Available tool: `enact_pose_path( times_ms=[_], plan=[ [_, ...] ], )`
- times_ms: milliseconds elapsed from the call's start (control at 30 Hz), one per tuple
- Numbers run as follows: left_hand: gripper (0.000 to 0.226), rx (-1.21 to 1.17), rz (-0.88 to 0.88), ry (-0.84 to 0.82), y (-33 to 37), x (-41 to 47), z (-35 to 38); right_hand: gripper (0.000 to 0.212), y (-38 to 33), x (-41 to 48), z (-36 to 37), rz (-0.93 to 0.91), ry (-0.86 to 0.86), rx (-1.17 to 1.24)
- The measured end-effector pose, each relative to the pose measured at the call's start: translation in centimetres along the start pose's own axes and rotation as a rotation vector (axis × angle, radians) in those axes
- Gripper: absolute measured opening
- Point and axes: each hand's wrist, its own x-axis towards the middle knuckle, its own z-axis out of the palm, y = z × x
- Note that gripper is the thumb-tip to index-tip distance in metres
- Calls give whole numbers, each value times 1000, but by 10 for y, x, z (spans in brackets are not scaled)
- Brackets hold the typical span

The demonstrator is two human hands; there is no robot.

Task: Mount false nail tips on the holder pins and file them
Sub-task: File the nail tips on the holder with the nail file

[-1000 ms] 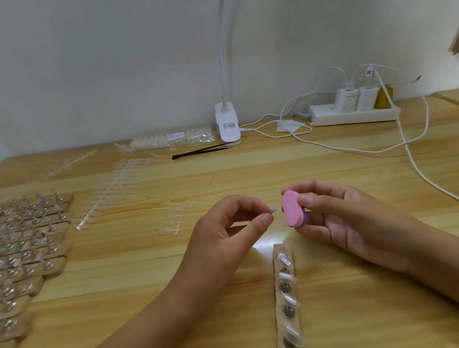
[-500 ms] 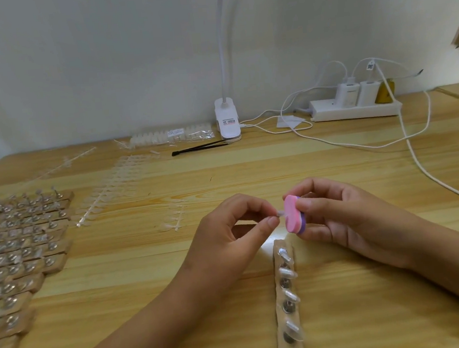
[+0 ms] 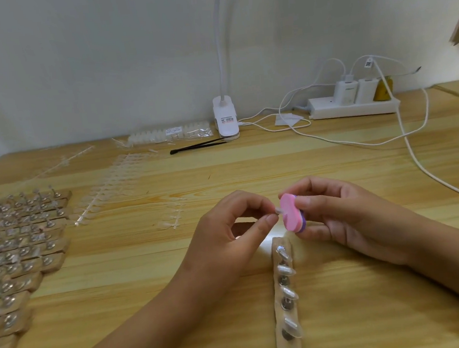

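Observation:
My left hand pinches a small clear nail tip between thumb and forefinger. Its free end touches the pink face of a small pink and purple file block, which my right hand grips by its edges. Just below both hands a brown holder strip lies lengthwise on the wooden table, with several clear tips mounted on its metal pins. Much of the held tip is hidden by my fingers.
Many more holder strips with pins cover the left side. Clear sprues of nail tips and a short sprue piece lie in the middle. At the back stand a bag of tips, black tweezers, a clip lamp, and a power strip with white cables.
The nail tip and the file block, slightly apart a second ago, have come together and stay in contact. Both hands sit a little lower in view as the head camera shifted.

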Motion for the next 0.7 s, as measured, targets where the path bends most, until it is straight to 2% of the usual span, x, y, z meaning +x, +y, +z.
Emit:
enact_pose_path(
  times_ms=[67, 233, 367, 500, 633, 700],
  plan=[
    [7, 12, 11, 10, 0, 0, 0, 24, 0, -1, 1, 3, -30, -18],
    [6, 58, 68, -6, 0, 0, 1, 26, 0, -1, -1, -54, 41, -6],
    [10, 121, 94, 25, -1, -2, 2, 25, -2, -2, 2, -43, -20, -79],
    [14, 163, 101, 40, -1, -3, 3, 25, 0, -1, 2, -101, 54, -72],
    [17, 191, 111, 37, 0, -4, 3, 22, 0, -2, 3, -102, 6, -127],
    [18, 195, 109, 21, 1, -5, 4, 22, 0, -1, 3, -130, 45, -114]
  ],
)
